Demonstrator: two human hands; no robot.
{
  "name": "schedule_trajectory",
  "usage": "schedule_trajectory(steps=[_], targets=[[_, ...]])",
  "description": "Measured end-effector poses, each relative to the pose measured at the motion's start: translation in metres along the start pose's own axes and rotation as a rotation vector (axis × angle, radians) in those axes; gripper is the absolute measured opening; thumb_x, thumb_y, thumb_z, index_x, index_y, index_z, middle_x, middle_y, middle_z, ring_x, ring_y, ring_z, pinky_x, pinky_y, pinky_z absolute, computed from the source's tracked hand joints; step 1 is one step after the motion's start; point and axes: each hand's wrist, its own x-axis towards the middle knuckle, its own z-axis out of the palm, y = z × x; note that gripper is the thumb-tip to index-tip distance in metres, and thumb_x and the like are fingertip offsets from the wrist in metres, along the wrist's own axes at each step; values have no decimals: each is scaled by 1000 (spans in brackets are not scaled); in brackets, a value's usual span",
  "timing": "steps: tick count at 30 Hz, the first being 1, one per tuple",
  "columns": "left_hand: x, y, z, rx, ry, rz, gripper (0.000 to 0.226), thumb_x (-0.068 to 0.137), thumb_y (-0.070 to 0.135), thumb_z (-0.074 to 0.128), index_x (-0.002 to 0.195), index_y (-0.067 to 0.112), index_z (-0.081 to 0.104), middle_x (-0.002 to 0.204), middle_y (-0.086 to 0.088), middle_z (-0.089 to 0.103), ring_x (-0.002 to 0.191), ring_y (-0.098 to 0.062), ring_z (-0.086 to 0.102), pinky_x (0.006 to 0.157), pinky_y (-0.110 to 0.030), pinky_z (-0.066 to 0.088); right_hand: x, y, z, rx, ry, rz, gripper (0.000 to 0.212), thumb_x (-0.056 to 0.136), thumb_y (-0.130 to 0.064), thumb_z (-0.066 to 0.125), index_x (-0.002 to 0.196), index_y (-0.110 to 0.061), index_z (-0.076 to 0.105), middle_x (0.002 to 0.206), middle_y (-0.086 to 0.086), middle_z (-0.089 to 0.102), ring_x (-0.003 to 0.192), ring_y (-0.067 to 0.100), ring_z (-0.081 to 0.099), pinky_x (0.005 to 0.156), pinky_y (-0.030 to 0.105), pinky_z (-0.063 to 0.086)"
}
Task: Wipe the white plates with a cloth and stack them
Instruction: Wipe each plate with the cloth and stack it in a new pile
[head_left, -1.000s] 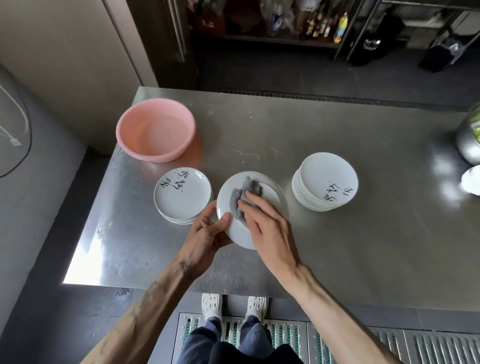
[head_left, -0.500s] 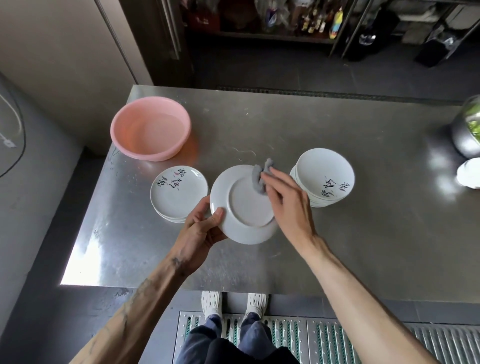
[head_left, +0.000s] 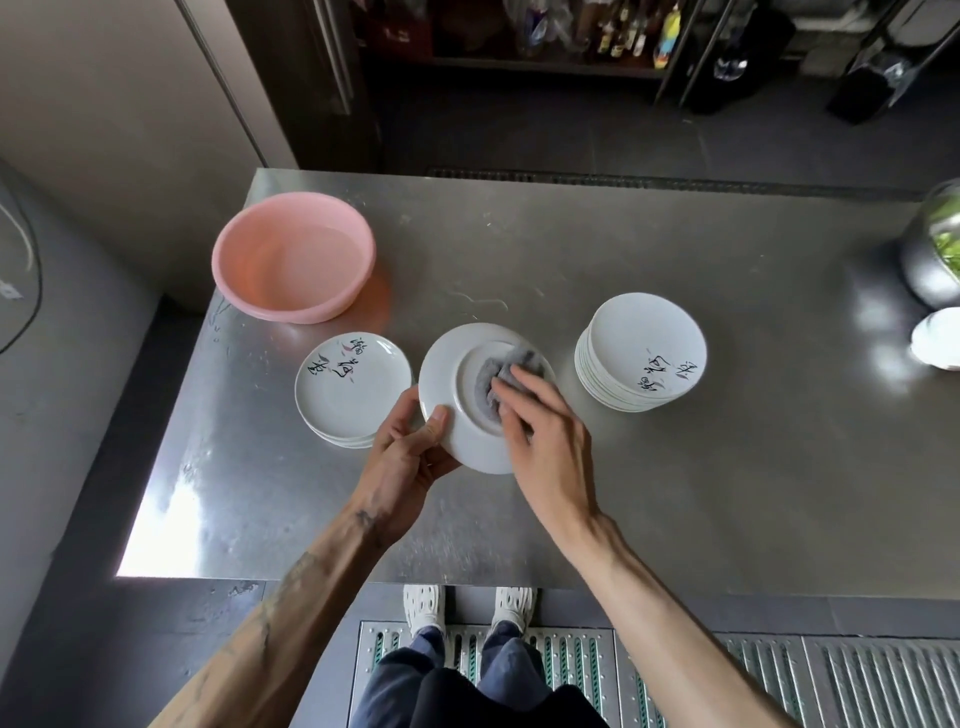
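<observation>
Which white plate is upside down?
The white plate in the left hand, foot ring up under the grey cloth; the left stack and right stack show painted faces.

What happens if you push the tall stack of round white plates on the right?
The tall stack of round white plates would probably slide rather than tip, since the shiny steel table looks smooth. It likely feels heavy, being many plates deep. Nothing holds the plates together, so a hard shove might slip the top ones off.

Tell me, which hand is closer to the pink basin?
Left. The left hand grips the plate at its rim, near-right of the pink basin; the right hand presses the cloth farther right.
</observation>
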Motion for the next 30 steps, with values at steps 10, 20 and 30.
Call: schedule_trajectory(steps=[10,20,30], targets=[[3,-6,3,-62,98,3,29,100,15,61,128,17,62,128,-18,67,109,-29,69,90,-41,60,-44,3,23,79,124,16,37,93,4,66,126,-12,73,144,0,59,132,6,57,104,37,53],[8,-2,3,-91,167,16,22,99,13,59,117,23,66,119,-14,71,99,-26,70,83,-36,60,-37,6,27,16,62,-75,41,90,6,70,127,-10,72,147,2,57,133,14,57,108,36,50],[9,3,1,-117,161,19,33,94,19,63,127,24,64,121,-7,69,101,-20,68,81,-33,60,-26,27,10,112,72,-97,42,93,7,66,130,-11,70,150,-2,54,135,10,55,112,32,46]])
